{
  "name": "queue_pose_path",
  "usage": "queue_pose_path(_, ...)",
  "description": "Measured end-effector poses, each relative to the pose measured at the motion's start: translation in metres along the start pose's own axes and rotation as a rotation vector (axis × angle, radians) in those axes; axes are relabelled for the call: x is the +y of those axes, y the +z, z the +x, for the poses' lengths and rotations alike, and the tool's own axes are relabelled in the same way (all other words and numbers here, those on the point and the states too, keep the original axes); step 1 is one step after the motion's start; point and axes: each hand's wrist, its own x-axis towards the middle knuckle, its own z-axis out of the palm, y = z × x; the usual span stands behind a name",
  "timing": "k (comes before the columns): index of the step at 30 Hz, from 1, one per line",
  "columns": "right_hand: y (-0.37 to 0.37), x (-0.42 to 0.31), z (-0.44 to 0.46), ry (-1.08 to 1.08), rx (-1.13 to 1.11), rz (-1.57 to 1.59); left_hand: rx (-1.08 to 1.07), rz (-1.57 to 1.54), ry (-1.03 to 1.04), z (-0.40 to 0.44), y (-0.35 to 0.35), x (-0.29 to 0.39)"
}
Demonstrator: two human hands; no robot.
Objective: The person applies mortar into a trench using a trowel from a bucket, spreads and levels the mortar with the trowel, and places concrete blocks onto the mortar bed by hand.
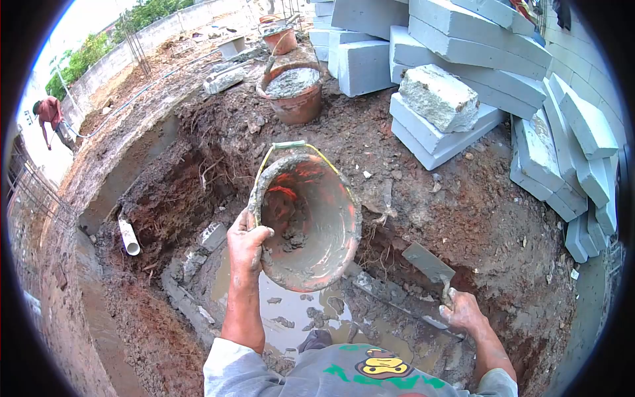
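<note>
My left hand (248,245) grips the rim of an orange bucket (340,228), its thumb over the edge. The bucket is tilted with its mouth toward me. Grey mortar coats its inside, and a small lump lies at the bottom. Its wire handle (290,144) stands up at the far side. On the right, my right hand (463,311) is closed round the handle of a trowel (428,263), whose flat grey blade points up and left, over the trench edge.
Muddy water (281,301) lies in the trench below. A mortar-filled bucket (291,109) stands on the bank ahead, another bucket (280,41) behind it. Grey blocks (436,135) are piled right. A white pipe (129,238) protrudes left. A person (51,118) bends over at far left.
</note>
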Motion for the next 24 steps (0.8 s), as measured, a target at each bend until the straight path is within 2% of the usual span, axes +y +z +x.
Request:
queue_pose_path(1, -0.012, -0.004, -0.001, -0.099, 0.128, 0.037, -0.039, 0.036, 0.121, 0.013, 0.013, 0.02)
queue_pose_path(4, -0.072, -0.054, 0.009, -0.264, 0.35, 0.145, -0.189, -0.035, 0.303, 0.053, 0.063, 0.063)
queue_pose_path(5, -0.084, -0.066, 0.017, -0.298, 0.405, 0.158, -0.254, -0.098, 0.363, 0.073, 0.084, 0.062)
queue_pose_path(7, -0.095, -0.085, 0.041, -0.317, 0.487, 0.083, -0.337, -0.028, 0.374, 0.111, 0.116, 0.045)
queue_pose_path(8, -0.097, -0.094, 0.051, -0.266, 0.483, 0.007, -0.372, -0.019, 0.47, 0.138, 0.132, 0.019)
queue_pose_path(10, -0.105, -0.118, 0.078, -0.185, 0.493, -0.143, -0.388, 0.06, 0.349, 0.179, 0.15, -0.049)
queue_pose_path(11, -0.109, -0.13, 0.091, -0.158, 0.467, -0.212, -0.351, 0.155, 0.255, 0.175, 0.158, -0.057)
queue_pose_path(12, -0.114, -0.14, 0.104, -0.121, 0.442, -0.283, -0.292, 0.304, 0.303, 0.165, 0.165, -0.043)
queue_pose_path(13, -0.121, -0.148, 0.119, -0.08, 0.424, -0.352, -0.297, 0.252, 0.421, 0.156, 0.175, -0.04)
queue_pose_path(14, -0.123, -0.152, 0.138, -0.063, 0.408, -0.434, -0.306, 0.257, 0.418, 0.158, 0.178, -0.036)
queue_pose_path(19, -0.136, -0.172, 0.235, 0.06, 0.42, -0.39, -0.317, 0.277, 0.343, 0.168, 0.169, -0.043)
queue_pose_path(23, -0.142, -0.205, 0.299, 0.11, 0.371, -0.271, -0.349, 0.324, 0.394, 0.154, 0.167, -0.055)
queue_pose_path(24, -0.135, -0.218, 0.311, 0.137, 0.302, -0.262, -0.32, 0.316, 0.455, 0.15, 0.166, -0.056)
